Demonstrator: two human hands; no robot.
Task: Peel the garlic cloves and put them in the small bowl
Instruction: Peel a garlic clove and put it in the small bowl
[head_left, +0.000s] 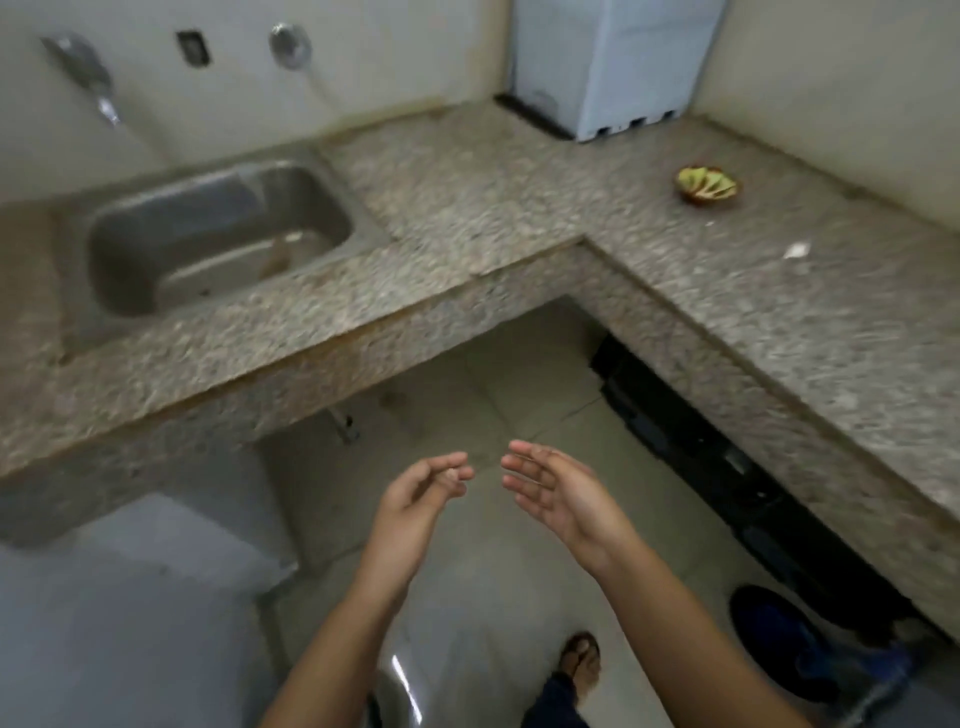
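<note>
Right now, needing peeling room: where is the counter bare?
The speckled granite counter is bare between the steel sink and the white box-shaped appliance. Its right wing holds a small brown-and-green bowl and a white scrap; nearer than the scrap it is bare again.

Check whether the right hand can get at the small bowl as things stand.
Probably, with a lean: the right hand is open and empty, and nothing stands between it and the small bowl, far back on the counter.
</note>
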